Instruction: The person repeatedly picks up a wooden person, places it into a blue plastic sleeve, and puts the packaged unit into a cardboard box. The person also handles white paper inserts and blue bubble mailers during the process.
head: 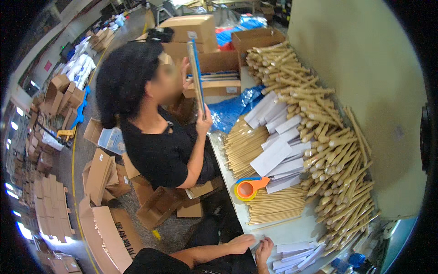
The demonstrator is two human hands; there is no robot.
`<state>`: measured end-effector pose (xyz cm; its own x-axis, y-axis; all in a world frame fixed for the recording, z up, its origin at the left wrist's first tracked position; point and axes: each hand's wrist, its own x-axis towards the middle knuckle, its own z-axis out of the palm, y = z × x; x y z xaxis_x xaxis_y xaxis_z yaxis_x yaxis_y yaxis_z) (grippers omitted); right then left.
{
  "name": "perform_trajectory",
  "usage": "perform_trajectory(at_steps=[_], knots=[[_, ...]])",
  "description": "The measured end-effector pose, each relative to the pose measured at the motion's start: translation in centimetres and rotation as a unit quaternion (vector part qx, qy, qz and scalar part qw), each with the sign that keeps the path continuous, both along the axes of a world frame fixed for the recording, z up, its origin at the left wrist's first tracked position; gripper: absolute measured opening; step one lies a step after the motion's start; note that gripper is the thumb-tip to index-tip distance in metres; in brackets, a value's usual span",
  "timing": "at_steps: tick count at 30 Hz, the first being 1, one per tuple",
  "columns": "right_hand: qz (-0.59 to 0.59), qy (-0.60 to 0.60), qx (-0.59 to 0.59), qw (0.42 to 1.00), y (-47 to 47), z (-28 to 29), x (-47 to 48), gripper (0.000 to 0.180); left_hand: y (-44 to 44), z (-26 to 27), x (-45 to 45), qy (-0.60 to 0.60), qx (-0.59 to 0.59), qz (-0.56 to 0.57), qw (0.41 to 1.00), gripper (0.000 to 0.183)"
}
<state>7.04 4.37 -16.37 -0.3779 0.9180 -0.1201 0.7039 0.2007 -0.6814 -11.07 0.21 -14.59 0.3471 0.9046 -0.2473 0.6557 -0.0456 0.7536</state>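
My left hand (242,244) reaches across to the front edge of the white table (273,231), its fingers blurred. My right hand (264,250) is just beside it, fingers curled over the tabletop. Whether a small thing is between the fingers cannot be made out. Close to my right hand lies a loose pile of folded white papers (297,256). Beyond my hands is a row of thin tan sticks (277,207), with one stick (278,223) apart from the row. An orange tape dispenser (247,189) with a yellow rim rests against these sticks.
Wrapped tan stick bundles (338,164) are heaped along the wall. More white papers (273,157) lie over a second stick pile (244,147). A co-worker (160,147) sits alongside, holding up a flat blue-edged pack (196,75). Open cardboard boxes (160,207) crowd the floor.
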Motion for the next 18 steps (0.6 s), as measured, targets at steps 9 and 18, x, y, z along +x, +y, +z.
perform_trajectory(at_steps=[9, 18], knots=[[0.192, -0.216, -0.159, 0.944, 2.1, 0.9, -1.0, 0.024, -19.3, 0.6, -19.7, 0.051, -0.237, 0.428, 0.871, 0.031], [0.397, -0.154, -0.127, 0.896, 5.3, 4.5, -17.6, 0.024, -43.3, -0.1, -16.9, 0.253, -0.448, 0.187, 0.837, 0.026]])
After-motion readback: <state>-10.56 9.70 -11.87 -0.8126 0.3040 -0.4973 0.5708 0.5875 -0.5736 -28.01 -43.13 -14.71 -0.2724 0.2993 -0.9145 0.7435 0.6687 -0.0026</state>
